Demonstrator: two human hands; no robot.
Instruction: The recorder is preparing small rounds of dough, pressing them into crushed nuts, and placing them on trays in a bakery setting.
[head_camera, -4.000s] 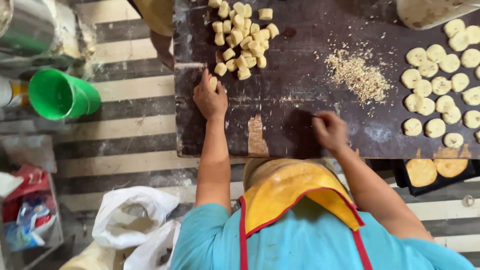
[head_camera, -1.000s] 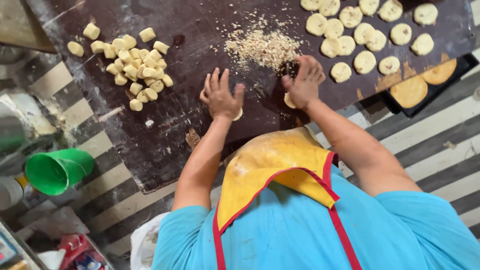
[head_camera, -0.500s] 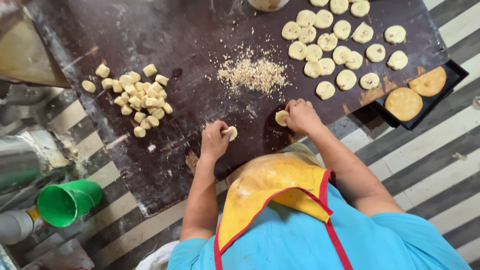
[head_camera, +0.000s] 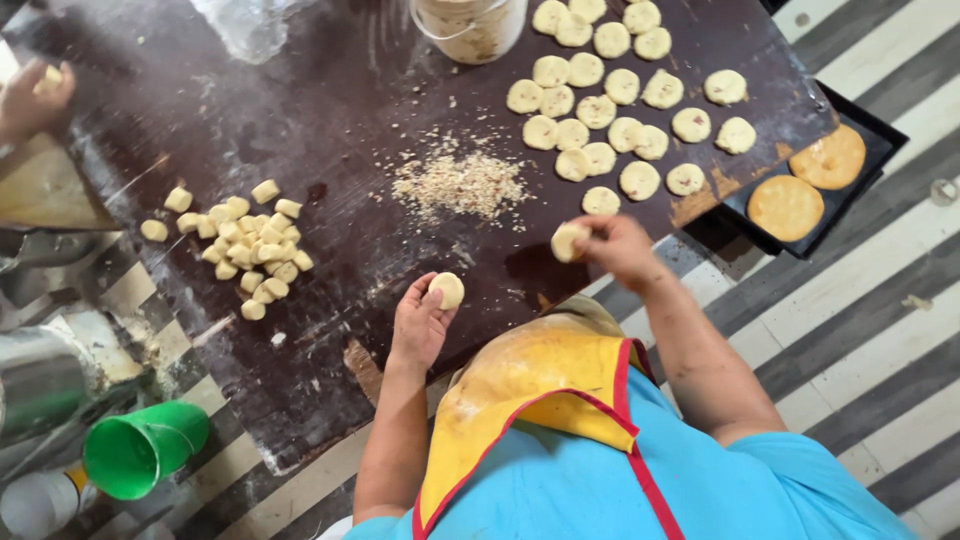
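Note:
My left hand (head_camera: 418, 325) holds a small round dough ball (head_camera: 447, 290) at its fingertips, just above the near edge of the dark wooden board (head_camera: 330, 120). My right hand (head_camera: 622, 248) grips a flattened dough piece (head_camera: 567, 240) beside the nearest of several dough discs (head_camera: 600, 105) laid in rows at the board's right. A pile of small cut dough lumps (head_camera: 245, 245) lies to the left of my left hand. Pale crumbs (head_camera: 460, 185) are scattered on the middle of the board.
A black tray (head_camera: 850, 215) with two browned flat rounds (head_camera: 810, 185) sits at the board's right edge. A white tub (head_camera: 470, 25) stands at the far edge. Another person's hand (head_camera: 30, 100) holds dough at far left. A green cup (head_camera: 140, 450) lies on the striped cloth (head_camera: 870, 330).
Both hands were pressing down on the board a second ago. Each now holds a piece of dough lifted off it, and the right hand has shifted toward the rows of discs.

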